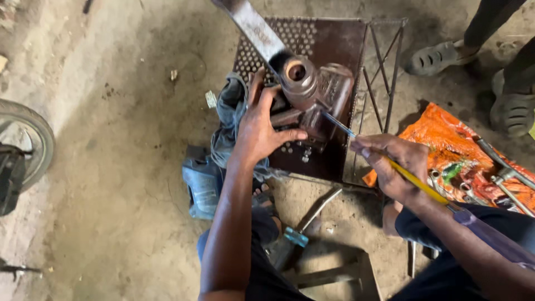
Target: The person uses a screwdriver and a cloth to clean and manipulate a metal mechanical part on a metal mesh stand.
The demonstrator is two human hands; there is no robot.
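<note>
A rusty metal engine part (312,92) with a round opening on top rests on a perforated metal stand (329,42). My left hand (261,125) grips the part's left side and steadies it. My right hand (393,164) holds a long screwdriver (415,181) with a yellow shaft section and purple handle; its blue-grey tip touches the part's right side. A flat metal bar (253,25) runs from the part toward the top.
A grey rag (225,120) hangs at the stand's left edge. An orange cloth (468,161) with several tools lies at right. Another person's sandalled feet (446,56) stand at top right. A wheel (25,142) is at far left. A blue-grey tool (202,181) lies on the dirt floor.
</note>
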